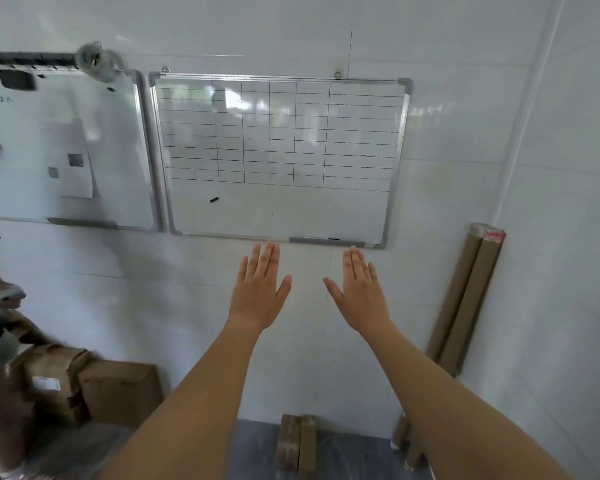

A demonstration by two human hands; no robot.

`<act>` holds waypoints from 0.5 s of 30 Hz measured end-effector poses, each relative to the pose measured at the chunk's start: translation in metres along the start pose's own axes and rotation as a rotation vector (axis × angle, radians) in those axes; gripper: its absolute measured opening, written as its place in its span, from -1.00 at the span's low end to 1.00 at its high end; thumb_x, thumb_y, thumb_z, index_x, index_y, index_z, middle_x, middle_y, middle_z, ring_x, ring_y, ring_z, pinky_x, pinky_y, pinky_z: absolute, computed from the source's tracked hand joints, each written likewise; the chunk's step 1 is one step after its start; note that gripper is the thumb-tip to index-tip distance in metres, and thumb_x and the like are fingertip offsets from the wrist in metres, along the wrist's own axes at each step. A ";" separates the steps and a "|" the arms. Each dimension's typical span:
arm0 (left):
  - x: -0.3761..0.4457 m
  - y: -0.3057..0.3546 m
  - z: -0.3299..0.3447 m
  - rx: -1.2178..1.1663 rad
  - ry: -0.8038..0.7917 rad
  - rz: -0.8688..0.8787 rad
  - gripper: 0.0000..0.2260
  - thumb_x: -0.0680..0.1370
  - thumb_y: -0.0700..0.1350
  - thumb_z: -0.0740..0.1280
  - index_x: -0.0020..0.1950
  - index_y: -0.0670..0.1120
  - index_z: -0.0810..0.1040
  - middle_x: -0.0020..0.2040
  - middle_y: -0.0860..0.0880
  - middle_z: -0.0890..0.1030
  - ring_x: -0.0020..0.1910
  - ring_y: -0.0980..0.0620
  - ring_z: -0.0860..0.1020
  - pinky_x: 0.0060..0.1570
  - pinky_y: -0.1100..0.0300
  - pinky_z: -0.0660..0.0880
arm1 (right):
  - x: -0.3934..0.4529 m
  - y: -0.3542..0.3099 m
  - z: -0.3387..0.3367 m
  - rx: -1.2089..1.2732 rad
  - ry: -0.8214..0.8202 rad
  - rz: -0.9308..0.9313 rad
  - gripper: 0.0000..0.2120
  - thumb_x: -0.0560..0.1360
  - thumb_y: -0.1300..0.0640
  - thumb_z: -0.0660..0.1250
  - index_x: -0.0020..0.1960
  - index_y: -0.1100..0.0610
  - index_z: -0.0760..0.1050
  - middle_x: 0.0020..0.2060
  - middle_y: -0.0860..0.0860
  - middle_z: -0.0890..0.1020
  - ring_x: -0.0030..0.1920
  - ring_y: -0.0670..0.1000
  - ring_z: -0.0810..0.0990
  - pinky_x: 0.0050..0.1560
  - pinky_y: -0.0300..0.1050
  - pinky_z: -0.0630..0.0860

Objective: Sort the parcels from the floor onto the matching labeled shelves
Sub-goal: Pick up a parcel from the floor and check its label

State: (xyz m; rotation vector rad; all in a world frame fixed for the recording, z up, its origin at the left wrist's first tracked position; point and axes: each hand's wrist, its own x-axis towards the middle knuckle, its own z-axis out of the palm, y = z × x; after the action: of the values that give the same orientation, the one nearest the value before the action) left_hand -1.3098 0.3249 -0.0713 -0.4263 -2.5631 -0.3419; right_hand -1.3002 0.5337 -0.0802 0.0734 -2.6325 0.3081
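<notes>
— Parcels? Where?
— Brown boxes [118, 393] piled low left of the left hand [258, 289]; one flat parcel [297, 445] on the floor below both hands.
— Grip?
— Left hand and right hand [359, 292] spread flat, holding nothing.
— Beyond?
— Two whiteboards [278, 157] above; two cardboard tubes [465, 299] right.

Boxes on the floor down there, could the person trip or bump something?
Maybe. The taped cardboard bundle lies on the floor right below the raised, empty left hand and right hand, so a step forward could catch it. The tall cardboard tubes only lean in the corner and might topple if brushed.
</notes>
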 end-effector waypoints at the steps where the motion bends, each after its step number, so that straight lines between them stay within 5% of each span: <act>1: 0.012 0.001 0.008 -0.002 -0.002 -0.007 -0.37 0.64 0.15 -0.10 0.63 -0.13 -0.13 0.65 -0.05 -0.12 0.62 -0.06 -0.17 0.58 0.02 -0.20 | 0.011 0.008 0.004 0.007 0.000 0.006 -0.25 0.72 -0.19 0.00 0.68 0.26 -0.16 0.69 0.14 -0.07 0.69 0.06 -0.14 0.63 -0.05 -0.25; 8: 0.067 -0.002 0.068 0.027 -0.045 -0.014 -0.22 0.48 0.26 -0.36 0.63 -0.11 -0.16 0.65 -0.03 -0.12 0.62 -0.02 -0.18 0.55 0.06 -0.24 | 0.069 0.052 0.049 0.018 -0.046 0.013 -0.25 0.72 -0.19 -0.01 0.68 0.25 -0.20 0.69 0.13 -0.10 0.69 0.05 -0.17 0.61 -0.07 -0.28; 15: 0.123 -0.027 0.120 0.009 -0.074 -0.022 -0.20 0.47 0.27 -0.33 0.63 -0.12 -0.09 0.65 -0.05 -0.06 0.62 -0.06 -0.12 0.55 0.03 -0.21 | 0.124 0.074 0.102 0.065 -0.072 0.018 -0.26 0.72 -0.17 0.03 0.68 0.27 -0.13 0.69 0.17 -0.05 0.69 0.08 -0.13 0.62 -0.05 -0.26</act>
State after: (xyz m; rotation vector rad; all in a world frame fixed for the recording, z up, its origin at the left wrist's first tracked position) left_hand -1.4738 0.3673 -0.1109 -0.4154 -2.6422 -0.3278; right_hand -1.4643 0.5828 -0.1245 0.0833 -2.6956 0.4044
